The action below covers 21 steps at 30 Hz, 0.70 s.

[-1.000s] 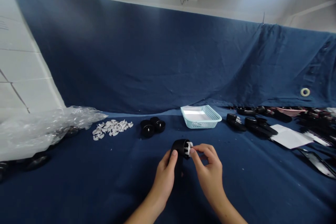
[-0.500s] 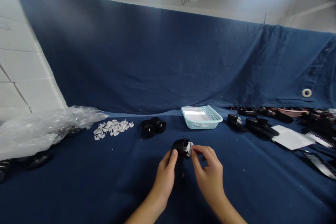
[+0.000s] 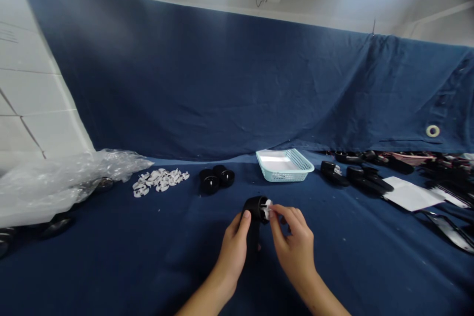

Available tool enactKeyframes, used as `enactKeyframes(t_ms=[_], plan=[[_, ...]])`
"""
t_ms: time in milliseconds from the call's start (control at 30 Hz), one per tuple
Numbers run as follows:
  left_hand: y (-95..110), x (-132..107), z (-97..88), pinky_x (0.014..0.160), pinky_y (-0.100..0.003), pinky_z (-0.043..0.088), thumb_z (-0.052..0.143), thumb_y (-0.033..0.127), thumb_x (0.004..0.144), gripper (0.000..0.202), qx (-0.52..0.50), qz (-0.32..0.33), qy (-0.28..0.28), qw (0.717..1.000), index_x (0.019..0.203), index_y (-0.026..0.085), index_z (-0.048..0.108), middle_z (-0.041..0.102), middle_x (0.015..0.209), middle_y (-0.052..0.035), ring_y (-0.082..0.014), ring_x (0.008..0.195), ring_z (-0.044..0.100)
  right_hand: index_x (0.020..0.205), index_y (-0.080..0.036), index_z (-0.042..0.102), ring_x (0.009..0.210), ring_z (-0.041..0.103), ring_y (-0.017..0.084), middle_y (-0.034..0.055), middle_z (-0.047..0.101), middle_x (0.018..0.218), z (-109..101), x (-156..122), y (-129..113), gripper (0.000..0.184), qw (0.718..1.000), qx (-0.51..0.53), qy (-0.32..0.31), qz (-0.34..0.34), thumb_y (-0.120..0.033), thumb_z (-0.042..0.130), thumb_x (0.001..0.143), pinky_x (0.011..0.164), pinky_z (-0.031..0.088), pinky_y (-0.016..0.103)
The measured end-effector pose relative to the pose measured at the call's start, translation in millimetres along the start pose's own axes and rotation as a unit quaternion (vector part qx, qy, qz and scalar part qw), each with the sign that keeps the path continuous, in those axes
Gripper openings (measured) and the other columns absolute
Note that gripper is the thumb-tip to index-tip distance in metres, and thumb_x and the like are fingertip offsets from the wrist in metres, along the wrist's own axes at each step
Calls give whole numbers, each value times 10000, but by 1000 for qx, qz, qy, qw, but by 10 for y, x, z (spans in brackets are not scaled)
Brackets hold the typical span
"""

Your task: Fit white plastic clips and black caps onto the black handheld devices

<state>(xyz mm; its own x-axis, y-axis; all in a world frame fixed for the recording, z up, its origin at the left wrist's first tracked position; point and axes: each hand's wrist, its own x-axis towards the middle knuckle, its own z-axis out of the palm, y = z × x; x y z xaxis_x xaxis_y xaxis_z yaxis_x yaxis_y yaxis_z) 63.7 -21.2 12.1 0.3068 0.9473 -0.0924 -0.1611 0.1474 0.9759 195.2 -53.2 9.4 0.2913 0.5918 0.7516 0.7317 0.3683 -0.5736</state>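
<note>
My left hand [image 3: 234, 244] is closed round a black plastic housing [image 3: 253, 205], which has a handle pointing down and a round open end facing right, shaped like a hair dryer body. A small white plastic part [image 3: 267, 210] sits at the mouth of that opening, partly inside it. Pinched on the white part's outer edge are the thumb and forefinger of my right hand [image 3: 295, 237]. Fingertips hide some of it, so how deep it sits I cannot tell. A pile of similar white plastic parts [image 3: 159, 181] lies at the left on the blue cloth.
Black round pieces [image 3: 217, 178] stand beyond my hands, left of a light blue basket [image 3: 288, 176]. Clear plastic wrap [image 3: 74, 177] covers black parts at the left. To the right are black housings [image 3: 365, 180], a white sheet [image 3: 411, 193] and cluttered dark parts. A blue curtain [image 3: 222, 79] hangs behind.
The white part has turned slightly at the opening, and my right fingertips have shifted a little left on it. My left hand keeps its hold on the housing.
</note>
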Motion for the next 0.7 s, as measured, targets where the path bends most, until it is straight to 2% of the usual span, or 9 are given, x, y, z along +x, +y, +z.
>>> enactKeyframes(t_ms=[200,400,700], plan=[[-16,1,-9,581,-279,477,489,616,821,568,5,2,3,1000,1130,160,628,676,823,-60,-168,616,593,935,-211,664,727,545,192,43,649,788,-16,11,-4,137,1000,6,-3,8,-217,542,871,669,447,328],[-14,3,-11,615,-293,499,467,598,845,553,14,11,-1,1000,1171,175,608,678,896,-68,-172,663,596,882,-206,673,684,541,180,35,649,754,-14,10,9,138,999,6,-13,45,-261,547,869,644,435,313],[-10,34,-32,650,-301,534,498,590,828,576,44,34,8,998,1230,185,569,639,1158,-95,-233,858,629,884,-180,698,623,577,177,54,688,762,4,17,48,231,976,110,-24,187,-374,585,831,579,451,290]])
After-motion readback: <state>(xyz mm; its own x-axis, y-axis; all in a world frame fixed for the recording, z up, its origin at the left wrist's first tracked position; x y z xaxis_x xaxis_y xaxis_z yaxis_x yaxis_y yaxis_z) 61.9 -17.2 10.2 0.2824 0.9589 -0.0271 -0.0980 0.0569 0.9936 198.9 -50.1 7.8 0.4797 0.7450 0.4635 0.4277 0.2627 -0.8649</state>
